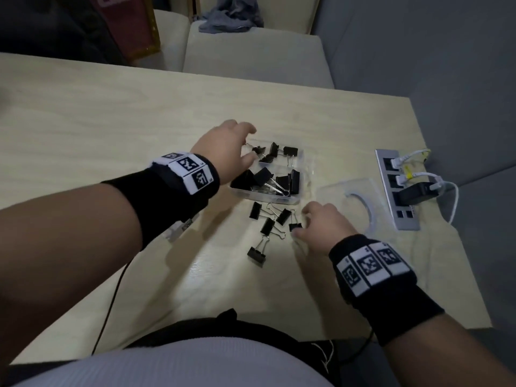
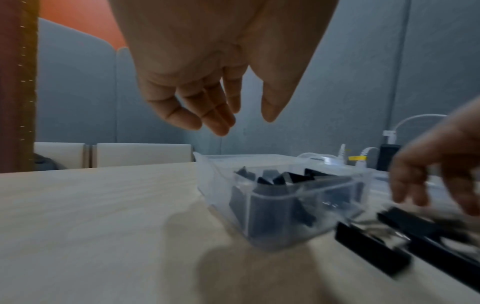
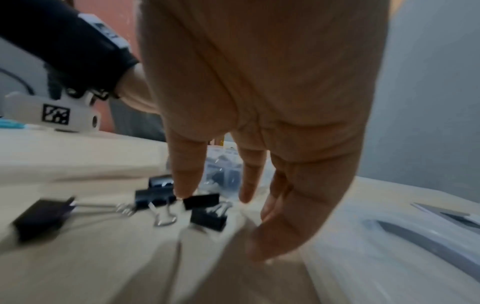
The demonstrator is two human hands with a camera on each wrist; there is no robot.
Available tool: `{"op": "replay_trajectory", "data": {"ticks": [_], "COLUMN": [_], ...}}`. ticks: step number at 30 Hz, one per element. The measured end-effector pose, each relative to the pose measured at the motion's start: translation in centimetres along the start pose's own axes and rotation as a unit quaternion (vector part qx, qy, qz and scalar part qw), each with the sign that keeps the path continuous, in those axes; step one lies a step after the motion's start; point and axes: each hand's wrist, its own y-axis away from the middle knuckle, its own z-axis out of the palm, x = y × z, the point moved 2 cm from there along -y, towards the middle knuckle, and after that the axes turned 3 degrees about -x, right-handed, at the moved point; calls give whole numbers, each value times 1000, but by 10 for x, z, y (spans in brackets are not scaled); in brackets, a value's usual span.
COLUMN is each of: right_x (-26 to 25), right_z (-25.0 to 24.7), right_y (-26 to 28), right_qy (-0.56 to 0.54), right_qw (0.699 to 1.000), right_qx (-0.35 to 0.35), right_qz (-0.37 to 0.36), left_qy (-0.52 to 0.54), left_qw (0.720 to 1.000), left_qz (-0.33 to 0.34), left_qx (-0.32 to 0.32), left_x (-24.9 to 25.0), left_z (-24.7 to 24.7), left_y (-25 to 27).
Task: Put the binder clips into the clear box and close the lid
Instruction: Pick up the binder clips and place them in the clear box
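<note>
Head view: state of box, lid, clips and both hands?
clear box: open, partly filled with clips
lid: off, flat on the table right of the box
loose binder clips: five on the table, outside the box
left hand: over the box, fingers relaxed, empty
right hand: reaching for the loose clips, holding none

Wooden table (image 1: 111,113), power strip (image 1: 396,191) with plugged cables, 2 cream chairs (image 1: 251,57)
</note>
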Motion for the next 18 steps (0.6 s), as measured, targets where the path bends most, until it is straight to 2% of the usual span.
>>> {"op": "replay_trajectory", "data": {"ticks": [3, 6, 8, 11, 15, 18], "right_x": [-2, -5, -7, -7, -5, -5], "right_z": [19, 27, 29, 30, 23, 14], "right_y": [1, 0, -1, 0, 2, 5], "right_qy": [14, 30, 26, 16, -36, -92], "right_qw": [1000, 996, 995, 995, 996, 991], "right_qx": [19, 68, 80, 80, 75, 92], "right_qz": [-19, -42, -53, -49, -31, -41], "left_qy": [-52, -145, -174, -171, -218, -229], "left_qw": [994, 959, 939, 924, 885, 881], "left_qz": [84, 180, 201, 230, 293, 295], "left_qx": [-51, -164, -216, -252, -290, -289], "left_x": [15, 28, 30, 29, 26, 25], "left_z": [10, 31, 44, 59, 75, 78], "left_y": [28, 59, 71, 82, 94, 96]}}
